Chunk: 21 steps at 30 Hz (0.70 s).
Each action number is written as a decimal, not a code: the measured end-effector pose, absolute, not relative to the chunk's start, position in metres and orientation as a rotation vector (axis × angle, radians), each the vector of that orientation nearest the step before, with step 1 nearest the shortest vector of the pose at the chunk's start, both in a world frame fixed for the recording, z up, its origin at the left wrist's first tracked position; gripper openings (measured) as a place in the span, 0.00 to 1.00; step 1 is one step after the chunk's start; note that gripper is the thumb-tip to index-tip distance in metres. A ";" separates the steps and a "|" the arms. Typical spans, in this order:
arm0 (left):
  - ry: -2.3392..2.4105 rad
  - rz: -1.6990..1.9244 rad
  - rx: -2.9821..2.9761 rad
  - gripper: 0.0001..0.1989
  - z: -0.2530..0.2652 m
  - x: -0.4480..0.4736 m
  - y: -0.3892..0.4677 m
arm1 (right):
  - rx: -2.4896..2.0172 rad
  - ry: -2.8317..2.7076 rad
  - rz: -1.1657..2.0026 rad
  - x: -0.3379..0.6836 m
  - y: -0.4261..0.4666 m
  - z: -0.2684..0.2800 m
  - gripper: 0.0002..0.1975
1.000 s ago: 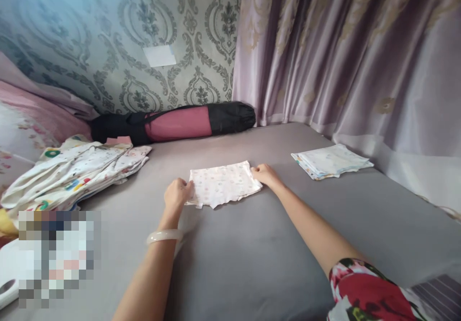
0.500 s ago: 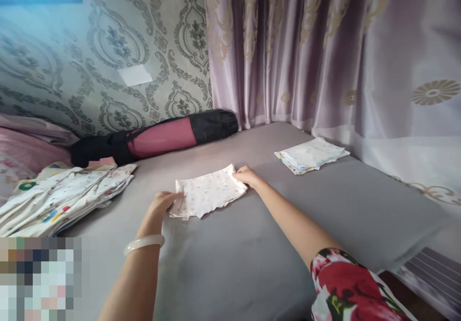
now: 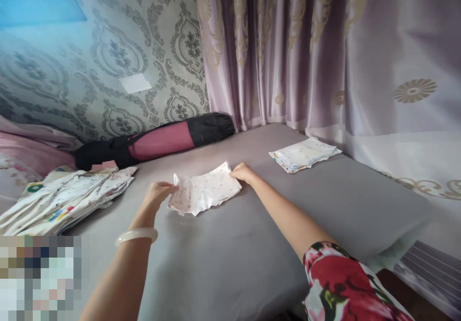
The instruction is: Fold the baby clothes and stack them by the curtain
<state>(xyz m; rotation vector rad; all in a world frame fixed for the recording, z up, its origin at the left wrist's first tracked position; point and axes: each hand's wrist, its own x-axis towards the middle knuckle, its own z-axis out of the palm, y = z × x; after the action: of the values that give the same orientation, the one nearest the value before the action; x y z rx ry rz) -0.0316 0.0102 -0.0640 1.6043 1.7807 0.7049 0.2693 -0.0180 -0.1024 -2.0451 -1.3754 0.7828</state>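
Note:
A small white folded garment (image 3: 205, 189) with a faint print is held between my hands over the grey bed sheet (image 3: 223, 258). My left hand (image 3: 161, 193), below a pale bangle (image 3: 137, 236), pinches its left end. At the far right corner, my right hand (image 3: 244, 172) grips the cloth between thumb and fingers. The garment sags a little in the middle, its wavy lower edge towards me. To the right lies a neat stack of folded clothes (image 3: 304, 154), apart from my right hand.
A pile of patterned baby clothes (image 3: 82, 196) lies at the left. Behind it, a long black and pink bag (image 3: 162, 143) runs along the wallpapered wall. Purple curtains (image 3: 277, 61) hang at the far side of the bed. A blurred patch covers the lower left corner.
The garment's left end has come up off the sheet with my left hand, and the cloth now sags between both hands. The camera view has shifted slightly.

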 end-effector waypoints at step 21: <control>0.961 0.863 1.444 0.07 -0.056 0.262 0.000 | -2.213 -0.702 0.417 0.515 -0.071 -0.031 0.07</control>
<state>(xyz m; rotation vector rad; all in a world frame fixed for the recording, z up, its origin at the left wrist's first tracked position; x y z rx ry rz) 0.2622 0.0001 -0.0556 1.4437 0.9606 0.8633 0.5154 -0.0713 -0.0314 -2.2126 -0.7020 0.4173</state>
